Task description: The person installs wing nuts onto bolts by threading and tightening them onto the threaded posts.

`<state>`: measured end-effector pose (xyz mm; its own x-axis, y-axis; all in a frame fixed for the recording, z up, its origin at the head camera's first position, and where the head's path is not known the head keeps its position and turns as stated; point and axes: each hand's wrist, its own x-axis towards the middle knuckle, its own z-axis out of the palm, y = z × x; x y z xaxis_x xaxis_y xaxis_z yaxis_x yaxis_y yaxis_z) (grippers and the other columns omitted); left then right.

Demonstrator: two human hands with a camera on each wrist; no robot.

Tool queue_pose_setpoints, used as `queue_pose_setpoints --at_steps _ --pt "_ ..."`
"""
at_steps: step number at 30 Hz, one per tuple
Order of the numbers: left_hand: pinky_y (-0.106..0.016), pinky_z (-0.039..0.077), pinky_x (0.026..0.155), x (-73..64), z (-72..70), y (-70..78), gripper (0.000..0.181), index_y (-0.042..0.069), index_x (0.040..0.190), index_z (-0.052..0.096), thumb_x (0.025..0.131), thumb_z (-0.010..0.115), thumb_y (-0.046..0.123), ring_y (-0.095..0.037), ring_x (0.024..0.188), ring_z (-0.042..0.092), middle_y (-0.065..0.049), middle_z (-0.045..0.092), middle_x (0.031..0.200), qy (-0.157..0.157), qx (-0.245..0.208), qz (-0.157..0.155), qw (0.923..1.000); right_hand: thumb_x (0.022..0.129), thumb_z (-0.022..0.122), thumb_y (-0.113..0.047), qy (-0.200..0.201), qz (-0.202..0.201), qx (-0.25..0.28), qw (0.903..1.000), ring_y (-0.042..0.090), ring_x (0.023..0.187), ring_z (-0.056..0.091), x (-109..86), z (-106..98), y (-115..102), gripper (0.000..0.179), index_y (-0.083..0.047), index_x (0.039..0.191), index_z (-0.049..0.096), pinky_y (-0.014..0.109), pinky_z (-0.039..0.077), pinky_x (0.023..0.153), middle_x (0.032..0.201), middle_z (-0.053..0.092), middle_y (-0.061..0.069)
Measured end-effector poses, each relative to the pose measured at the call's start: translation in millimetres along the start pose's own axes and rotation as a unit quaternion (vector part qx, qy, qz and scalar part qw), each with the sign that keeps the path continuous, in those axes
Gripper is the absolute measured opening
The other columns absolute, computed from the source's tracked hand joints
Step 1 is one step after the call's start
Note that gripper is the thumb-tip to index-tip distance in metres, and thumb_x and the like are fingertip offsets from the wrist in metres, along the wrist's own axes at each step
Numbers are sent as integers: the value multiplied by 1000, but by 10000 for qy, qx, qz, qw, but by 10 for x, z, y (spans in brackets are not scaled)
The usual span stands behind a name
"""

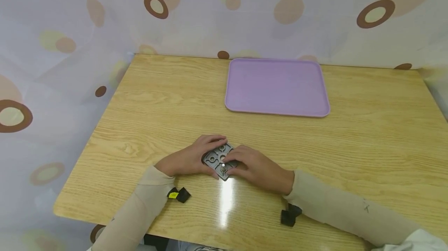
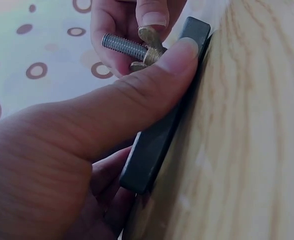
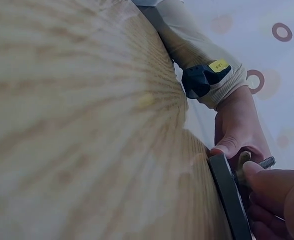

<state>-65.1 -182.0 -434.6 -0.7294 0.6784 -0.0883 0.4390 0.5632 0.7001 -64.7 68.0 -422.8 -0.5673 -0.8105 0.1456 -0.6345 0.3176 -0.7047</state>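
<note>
A grey square metal plate [image 1: 212, 159] with recesses and holes is held just at the tabletop. My left hand [image 1: 190, 160] grips it along its left side, the thumb on the near edge and fingers on the far one. From the plate's face sticks up a threaded bolt [image 2: 124, 47], carrying a brass wing nut [image 2: 153, 54]. My right hand [image 1: 257, 167] pinches the wing nut between thumb and forefinger, as the right wrist view shows the nut [image 3: 243, 159] at its fingertips. Part of the plate is hidden under the right fingers.
A purple tray [image 1: 276, 86] lies at the back of the wooden table [image 1: 157, 107]. Patterned cloth [image 1: 259, 14] hangs behind the table and at its left. Black wrist devices [image 1: 288, 216] sit at both sleeves.
</note>
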Motion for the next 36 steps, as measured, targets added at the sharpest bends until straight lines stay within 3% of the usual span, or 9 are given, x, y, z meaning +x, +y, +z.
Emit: queue_pose_setpoints --at_steps 7,18,28,36 --pt "-37 31 100 -10 -6 24 95 15 148 27 72 75 46 -16 131 21 2 20 150 19 -16 22 10000 92 60 -20 205 -159 -47 9997 5 101 51 -36 -19 21 17 -19 108 64 27 44 85 107 58 -12" --pt "-34 29 101 -6 2 22 95 17 148 27 72 75 46 -12 131 19 6 19 150 2 6 -41 10000 92 59 -19 214 -319 21 9993 4 98 53 -48 -9 24 11 -20 101 65 28 44 85 103 59 -13" --pt "-35 30 100 -11 1 14 95 17 148 26 72 75 47 -13 131 20 6 18 150 -19 -53 -60 10000 90 63 -25 79 -146 46 9999 8 107 49 -22 21 -13 33 -14 121 60 29 43 88 116 56 -7" --pt "-34 30 100 -8 -5 31 95 17 148 26 72 75 48 -12 131 19 6 18 150 -13 -31 -75 10000 90 62 -26 -19 -223 -19 9997 8 114 46 4 30 -16 33 -13 121 59 30 41 92 121 55 -6"
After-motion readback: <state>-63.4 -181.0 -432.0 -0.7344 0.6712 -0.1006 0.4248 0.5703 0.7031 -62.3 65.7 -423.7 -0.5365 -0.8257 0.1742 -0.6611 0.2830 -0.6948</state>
